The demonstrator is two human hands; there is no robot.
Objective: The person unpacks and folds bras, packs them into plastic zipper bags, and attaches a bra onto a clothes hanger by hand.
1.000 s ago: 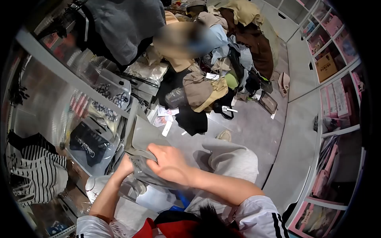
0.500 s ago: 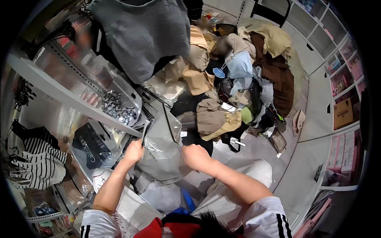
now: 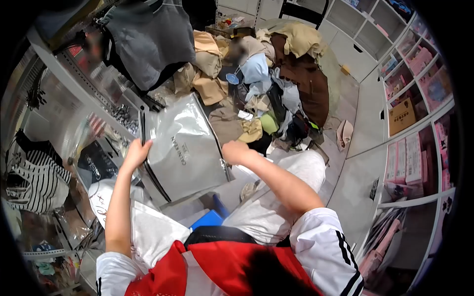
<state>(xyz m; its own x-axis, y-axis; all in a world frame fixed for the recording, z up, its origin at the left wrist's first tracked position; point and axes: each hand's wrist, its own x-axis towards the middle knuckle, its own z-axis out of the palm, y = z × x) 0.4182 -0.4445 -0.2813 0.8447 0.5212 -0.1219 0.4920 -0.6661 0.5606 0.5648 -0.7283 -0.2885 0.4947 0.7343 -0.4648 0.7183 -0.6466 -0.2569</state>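
Grey plastic bag (image 3: 185, 148), at your eleven o'clock. Your left hand (image 3: 134, 155): pinching its nine-o'clock edge. Your right hand (image 3: 235, 153): curled tight at three-o'clock edge. Step, apparently: spreading flat; next calls for even tension.

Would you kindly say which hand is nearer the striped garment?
The left hand, right of the striped garment; the right hand is farther right, across the grey bag.

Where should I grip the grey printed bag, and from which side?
The grey bag is probably best pinched at its opposite dark-lined edges, left hand from the left, right hand from the right: it spreads broad and flat between them.
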